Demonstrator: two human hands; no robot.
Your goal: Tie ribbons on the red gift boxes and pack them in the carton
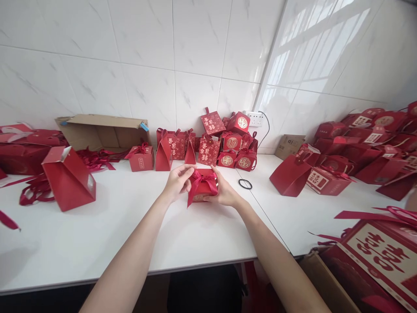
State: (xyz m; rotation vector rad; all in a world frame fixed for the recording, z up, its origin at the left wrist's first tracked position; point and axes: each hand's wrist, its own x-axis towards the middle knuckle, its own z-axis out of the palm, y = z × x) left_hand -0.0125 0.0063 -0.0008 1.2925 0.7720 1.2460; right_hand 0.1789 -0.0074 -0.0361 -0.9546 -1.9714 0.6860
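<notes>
**Light-looking, bow-topped box at mid-frame, between two hands**

Head view: near the centre of the frame, on the white table [124,234], a small red box [201,191] with a satin-looking ribbon bow [205,178] across the top. At the left side of the bow, the left hand [178,181], thumb and forefinger pinched together on the ribbon, other fingers loosely curled. Against the right side of the box, the right hand [224,190], half open and wrapped round, thumb low on the front, forefinger up near the far top corner; a hold on the box itself, not only on the bow.

Probably light, judging by the look of thin folded card; contents hidden, so weight impossible to confirm. Likely stiff along the creases, yet easily dented mid-panel. Card perhaps smooth but grippable; ribbon probably soft, slippery and quick to loosen under a tug. Best held low by opposite side walls, near the folded edges, with gentle, even pressure; a poor lifting point, the bow. For the ribbon, a light fingertip pinch close to the knot.

Above centre, against the tiled wall [143,82], a cluster of red boxes [209,150]; right of centre, a black ring [245,184], apart from both hands.
</notes>
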